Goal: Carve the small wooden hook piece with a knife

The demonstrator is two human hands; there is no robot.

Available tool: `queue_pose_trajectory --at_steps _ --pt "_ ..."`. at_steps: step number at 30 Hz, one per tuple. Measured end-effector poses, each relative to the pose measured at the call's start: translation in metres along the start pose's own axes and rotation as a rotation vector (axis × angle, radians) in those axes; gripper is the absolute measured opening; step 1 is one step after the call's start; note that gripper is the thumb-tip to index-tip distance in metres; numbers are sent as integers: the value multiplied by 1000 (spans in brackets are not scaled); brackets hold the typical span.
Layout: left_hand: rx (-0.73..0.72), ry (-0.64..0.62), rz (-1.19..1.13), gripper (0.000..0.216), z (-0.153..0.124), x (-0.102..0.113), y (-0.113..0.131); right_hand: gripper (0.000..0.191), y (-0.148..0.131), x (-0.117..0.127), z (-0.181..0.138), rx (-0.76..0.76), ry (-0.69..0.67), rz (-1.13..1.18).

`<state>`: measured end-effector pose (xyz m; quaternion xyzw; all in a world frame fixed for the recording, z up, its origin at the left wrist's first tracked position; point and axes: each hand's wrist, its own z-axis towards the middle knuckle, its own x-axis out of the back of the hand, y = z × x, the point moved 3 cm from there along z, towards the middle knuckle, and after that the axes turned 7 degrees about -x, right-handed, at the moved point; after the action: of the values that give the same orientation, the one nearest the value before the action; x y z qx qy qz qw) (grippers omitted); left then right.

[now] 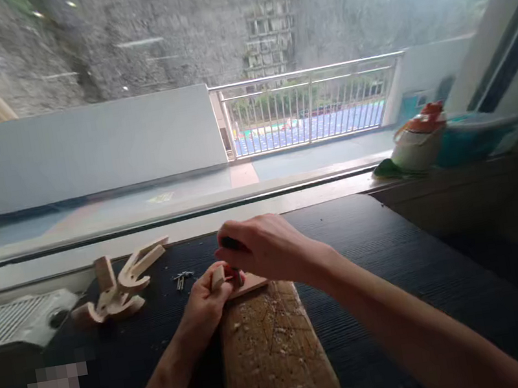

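My right hand is closed around the dark handle of a screwdriver; most of the tool is hidden by the fingers. It is held upright over a small wooden piece at the far end of a thick, worn wooden block. My left hand grips the light wooden piece from the left side, its fingers close below the right hand. The screwdriver's tip and its contact with the wood cannot be made out. Several small screws lie on the black table to the left of my hands.
Curved wooden hook pieces lie at the table's left, with another light wooden hook behind. A white ridged device stands beyond the left edge. On the right by the window are a bottle with an orange top and a teal tub.
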<state>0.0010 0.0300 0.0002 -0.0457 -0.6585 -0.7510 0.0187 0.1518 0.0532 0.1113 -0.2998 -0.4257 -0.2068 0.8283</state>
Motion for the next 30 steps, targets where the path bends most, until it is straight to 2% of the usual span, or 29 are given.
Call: queue_pose_trajectory --at_steps 6,11,15,19,30 --pt "-1 32 17 9 2 1 -4 32 -2 -8 2 -53 6 2" --pt "12 43 -13 11 2 0 0 37 -4 -1 0 -61 13 -21" --pt "19 56 -7 14 2 0 4 26 -7 8 -2 -2 5 -1" --pt "5 37 -3 13 2 -1 5 25 -9 10 -2 35 -6 14" --pt "-44 24 11 12 4 0 2 35 7 -2 5 -99 43 -5"
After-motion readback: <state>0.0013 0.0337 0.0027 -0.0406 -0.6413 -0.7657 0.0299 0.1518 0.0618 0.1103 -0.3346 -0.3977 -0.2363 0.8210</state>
